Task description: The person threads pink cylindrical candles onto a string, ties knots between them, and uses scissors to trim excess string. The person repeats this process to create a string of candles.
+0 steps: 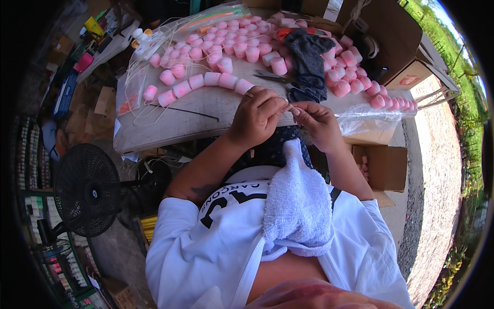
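My left hand (257,114) is closed near the right end of a curved row of pink-and-white cylinders (204,81) lying on the table. Close beside it, my right hand (318,123) has its thumb and fingers pinched together. Between the two sets of fingertips shows a small pale piece (293,109), too small to make out; both hands appear to grip it. Just beyond the hands lie dark-handled scissors (272,76) and a dark blue cloth (307,62). A thin dark rod (190,111) rests near the table's front edge, left of my hands.
Many loose pink-and-white cylinders (239,49) cover the far part of the table (170,131), with another pile (351,72) at the right. Cardboard boxes stand behind and below right (387,170). A black fan (90,188) stands at the left. A white towel (298,201) hangs on my chest.
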Action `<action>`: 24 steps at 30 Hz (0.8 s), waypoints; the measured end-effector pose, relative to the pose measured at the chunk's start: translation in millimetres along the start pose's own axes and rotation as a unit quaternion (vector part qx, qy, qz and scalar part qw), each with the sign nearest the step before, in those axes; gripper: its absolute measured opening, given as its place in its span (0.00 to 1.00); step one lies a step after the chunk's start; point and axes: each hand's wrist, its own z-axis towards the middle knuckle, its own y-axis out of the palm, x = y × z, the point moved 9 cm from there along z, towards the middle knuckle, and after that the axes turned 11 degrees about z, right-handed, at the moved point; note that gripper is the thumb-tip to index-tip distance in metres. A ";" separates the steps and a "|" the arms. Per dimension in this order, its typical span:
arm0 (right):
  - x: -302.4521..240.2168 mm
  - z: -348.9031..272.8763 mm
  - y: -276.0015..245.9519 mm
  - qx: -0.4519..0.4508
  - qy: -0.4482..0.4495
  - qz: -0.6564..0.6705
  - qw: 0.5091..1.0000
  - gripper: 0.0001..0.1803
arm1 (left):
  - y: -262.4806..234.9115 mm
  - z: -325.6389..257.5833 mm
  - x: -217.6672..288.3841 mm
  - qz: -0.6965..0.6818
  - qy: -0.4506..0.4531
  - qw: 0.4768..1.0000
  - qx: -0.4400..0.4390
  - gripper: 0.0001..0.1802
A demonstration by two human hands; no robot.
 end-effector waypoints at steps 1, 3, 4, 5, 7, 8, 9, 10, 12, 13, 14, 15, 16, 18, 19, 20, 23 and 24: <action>-9.9 1.4 1.1 -0.002 -0.054 -0.063 0.997 0.09 | -0.3 -0.4 0.0 0.011 0.009 1.000 -0.001 0.03; -28.8 0.4 7.2 -0.005 -0.162 -0.188 0.969 0.08 | 13.8 -7.3 -20.6 -0.119 -0.079 0.989 -0.044 0.06; -32.2 0.1 5.4 0.015 -0.178 -0.184 0.967 0.08 | 20.4 -9.4 -27.8 -0.183 -0.121 0.974 -0.065 0.08; -36.0 -0.9 4.2 0.036 -0.194 -0.180 0.964 0.07 | 35.2 -14.6 -34.7 -0.321 -0.198 0.920 -0.104 0.12; -47.8 -2.9 6.7 0.055 -0.223 -0.205 0.952 0.07 | 67.8 -28.4 -28.1 -0.568 -0.333 0.733 -0.172 0.19; -57.3 -3.8 11.6 0.053 -0.235 -0.233 0.942 0.07 | 77.2 -31.9 -16.1 -0.616 -0.324 0.684 -0.217 0.25; -63.3 -4.5 15.0 0.051 -0.247 -0.260 0.932 0.07 | 83.2 -31.9 -10.3 -0.615 -0.311 0.686 -0.233 0.24; -64.5 -5.5 10.8 0.058 -0.246 -0.257 0.933 0.07 | 90.8 -31.5 -2.6 -0.615 -0.297 0.687 -0.248 0.23; -67.8 -7.7 0.0 0.071 -0.245 -0.248 0.935 0.07 | 97.1 -29.4 -1.0 -0.634 -0.303 0.667 -0.246 0.17; -67.6 -9.1 -5.4 0.079 -0.239 -0.246 0.936 0.07 | 100.4 -29.7 -3.2 -0.590 -0.305 0.697 -0.271 0.14; -66.9 -10.3 -10.4 0.086 -0.233 -0.244 0.937 0.06 | 102.4 -30.1 -6.3 -0.544 -0.305 0.724 -0.294 0.12; -65.8 -11.0 -14.2 0.093 -0.228 -0.241 0.939 0.06 | 103.0 -30.0 -8.4 -0.495 -0.305 0.750 -0.316 0.10; -67.9 -13.1 -15.0 0.106 -0.238 -0.275 0.925 0.06 | 95.5 -27.0 -14.3 -0.433 -0.346 0.776 -0.302 0.07; -71.2 -16.4 -14.7 0.130 -0.258 -0.340 0.895 0.05 | 86.0 -24.0 -24.4 -0.368 -0.334 0.818 -0.289 0.07; -66.7 -15.6 -14.9 0.131 -0.254 -0.362 0.887 0.04 | 79.8 -22.2 -29.2 -0.334 -0.327 0.838 -0.283 0.07; -60.3 -14.7 -15.8 0.131 -0.250 -0.383 0.880 0.04 | 73.3 -20.3 -31.4 -0.317 -0.331 0.848 -0.267 0.06; -47.7 -11.0 -15.1 0.125 -0.231 -0.415 0.871 0.04 | 64.9 -19.4 -34.1 -0.268 -0.342 0.843 -0.316 0.06; -44.1 -9.8 -14.6 0.121 -0.224 -0.421 0.870 0.04 | 59.0 -14.9 -34.5 -0.260 -0.326 0.857 -0.302 0.05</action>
